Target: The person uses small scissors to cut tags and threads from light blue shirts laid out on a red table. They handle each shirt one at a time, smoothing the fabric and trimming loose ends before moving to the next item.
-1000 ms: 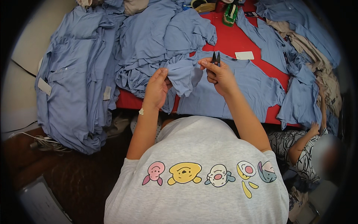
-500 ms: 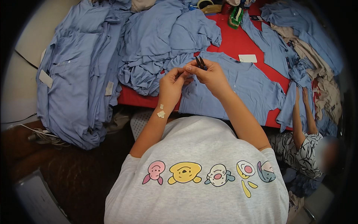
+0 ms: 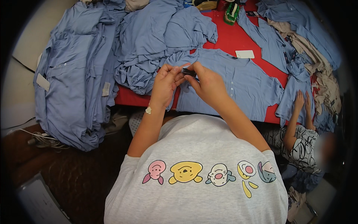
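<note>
My right hand (image 3: 209, 83) grips a small pair of dark thread snips (image 3: 188, 72), the blades pointing left toward my other hand. My left hand (image 3: 164, 85) is closed in a pinch right at the snips' tips; what its fingers hold is too small to make out. Both hands are above the left part of a light blue buttoned shirt (image 3: 238, 80), which lies spread on the red table (image 3: 233, 35). Part of its left side is hidden behind my hands.
Heaped blue garments (image 3: 149, 41) lie at the back left, and a long stack of blue shirts (image 3: 71, 82) hangs over the left edge. A white card (image 3: 244, 54) lies by the collar. At right, a co-worker's hands (image 3: 302, 100) touch another blue garment (image 3: 296, 84).
The snips have swung from pointing up to pointing left at my left hand's fingers. My left wrist has turned. The co-worker's hands have drawn nearer to the table's front edge.
</note>
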A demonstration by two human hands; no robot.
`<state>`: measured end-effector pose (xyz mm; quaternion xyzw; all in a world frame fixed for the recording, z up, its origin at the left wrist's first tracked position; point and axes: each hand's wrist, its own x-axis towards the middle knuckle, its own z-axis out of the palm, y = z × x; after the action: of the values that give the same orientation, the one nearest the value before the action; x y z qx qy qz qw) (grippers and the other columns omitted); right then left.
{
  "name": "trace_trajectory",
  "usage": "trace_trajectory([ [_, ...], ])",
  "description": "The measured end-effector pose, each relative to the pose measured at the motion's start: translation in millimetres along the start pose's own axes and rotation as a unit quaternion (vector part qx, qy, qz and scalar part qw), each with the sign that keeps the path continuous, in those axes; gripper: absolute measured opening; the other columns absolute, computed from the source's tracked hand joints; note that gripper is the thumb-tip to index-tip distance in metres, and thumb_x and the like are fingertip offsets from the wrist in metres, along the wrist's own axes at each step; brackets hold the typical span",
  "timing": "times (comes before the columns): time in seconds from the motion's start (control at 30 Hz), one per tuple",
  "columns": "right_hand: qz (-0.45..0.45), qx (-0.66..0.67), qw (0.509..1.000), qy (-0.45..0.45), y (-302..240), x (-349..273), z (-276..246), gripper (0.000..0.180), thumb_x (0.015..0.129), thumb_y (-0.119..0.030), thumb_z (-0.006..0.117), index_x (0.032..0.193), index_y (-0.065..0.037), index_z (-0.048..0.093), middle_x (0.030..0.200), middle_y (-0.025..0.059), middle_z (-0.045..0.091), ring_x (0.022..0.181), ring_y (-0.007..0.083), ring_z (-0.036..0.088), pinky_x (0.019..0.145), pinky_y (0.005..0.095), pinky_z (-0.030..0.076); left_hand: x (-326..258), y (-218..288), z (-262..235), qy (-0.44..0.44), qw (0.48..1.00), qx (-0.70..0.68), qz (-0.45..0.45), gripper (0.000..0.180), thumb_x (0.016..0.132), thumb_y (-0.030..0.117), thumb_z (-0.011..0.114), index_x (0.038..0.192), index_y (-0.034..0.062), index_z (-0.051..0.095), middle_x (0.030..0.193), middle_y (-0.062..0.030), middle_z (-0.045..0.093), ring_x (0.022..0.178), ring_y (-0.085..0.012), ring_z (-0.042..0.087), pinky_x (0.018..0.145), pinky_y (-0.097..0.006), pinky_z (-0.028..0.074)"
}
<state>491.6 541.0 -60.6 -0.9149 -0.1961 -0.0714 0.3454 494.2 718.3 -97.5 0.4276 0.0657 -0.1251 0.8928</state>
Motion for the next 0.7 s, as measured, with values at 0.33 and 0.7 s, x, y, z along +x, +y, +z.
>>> trace_trajectory([
  [0.33,-0.03,0.0,0.999,0.031,0,2,4,0.018,0.095,-0.014,0.072,0.107,-0.007,0.06,0.092,0.0115,0.074,0.079,0.0313,0.072,0.063,0.0405,0.054,-5,-2,0,0.003,1.0,0.009,0.001,0.011,0.108,0.016,0.058,0.101,0.0071,0.057,0.11,-0.0127,0.072,0.101,-0.0223,0.073,0.096,-0.04,0.058],
  [0.7,0.071,0.171,0.979,0.086,27,3,2,0.033,0.089,-0.018,0.078,0.115,-0.005,0.062,0.093,0.011,0.071,0.086,0.0323,0.072,0.071,0.039,0.055,-4,12,-1,-0.002,1.0,0.013,0.008,0.013,0.11,0.014,0.051,0.103,0.0035,0.055,0.126,-0.0297,0.067,0.121,-0.0357,0.069,0.103,-0.043,0.058],
])
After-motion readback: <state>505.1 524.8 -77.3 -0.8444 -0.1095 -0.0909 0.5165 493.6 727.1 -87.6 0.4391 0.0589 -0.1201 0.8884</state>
